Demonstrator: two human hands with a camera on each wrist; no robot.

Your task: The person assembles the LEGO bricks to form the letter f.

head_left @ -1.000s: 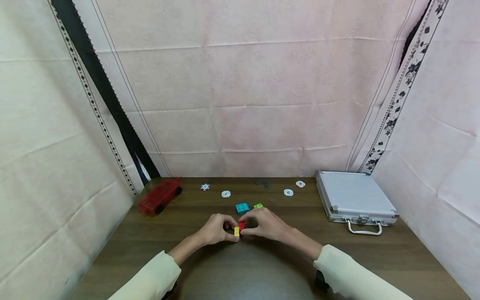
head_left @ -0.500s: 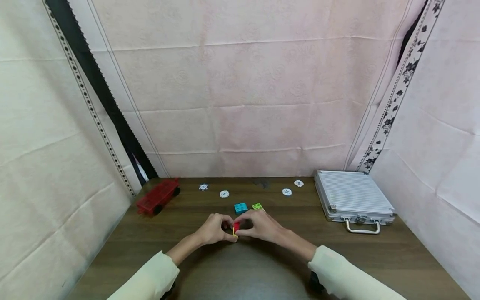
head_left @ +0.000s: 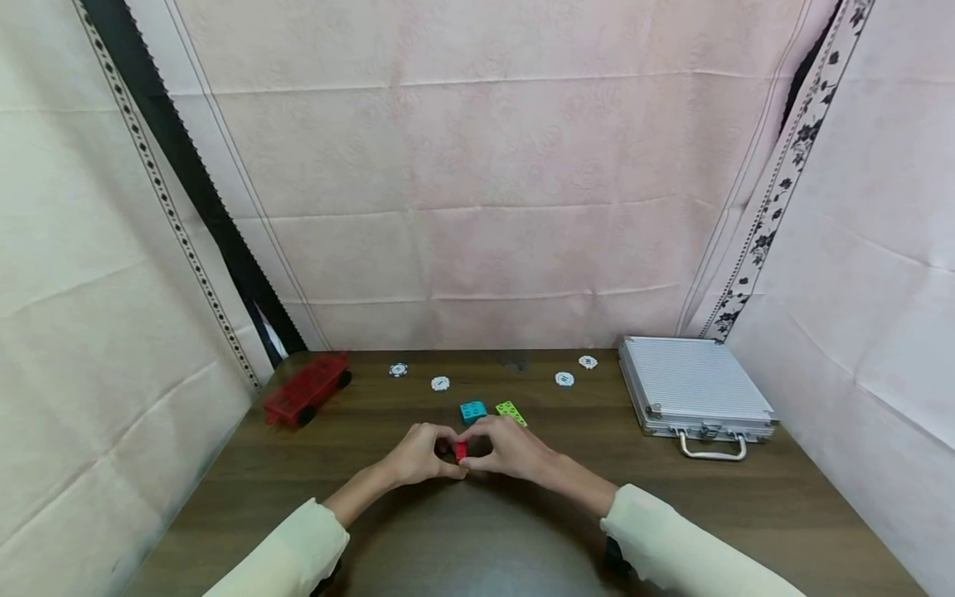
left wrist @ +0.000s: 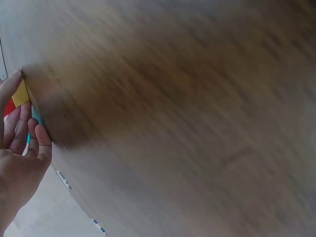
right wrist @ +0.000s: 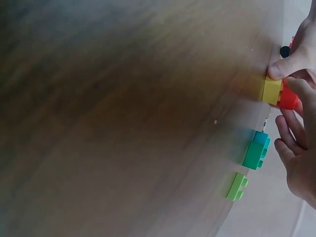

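Observation:
In the head view my left hand [head_left: 421, 454] and right hand [head_left: 509, 449] meet over the table's middle. Between their fingertips is a red toy building brick [head_left: 461, 450]. The right wrist view shows a yellow brick [right wrist: 272, 90] against the studded side of the red brick [right wrist: 289, 96]. My left hand pinches the yellow brick and my right hand grips the red one. Whether they are fully pressed together I cannot tell. Just beyond the hands lie a blue brick [head_left: 473, 412] and a lime brick [head_left: 511, 411]. A green brick [right wrist: 253, 155] shows only in the right wrist view.
A red toy cart [head_left: 308, 390] with black wheels stands at the table's left. Several poker chips, one a white chip [head_left: 440, 383], lie toward the back. At the right is a silver case [head_left: 695, 385], its handle facing front. Pale cloth [head_left: 462, 207] hangs behind the table.
My right hand has moved left, bringing the red brick against the yellow one. The yellow brick, visible before in the head view, is now hidden there. The head view has shifted slightly.

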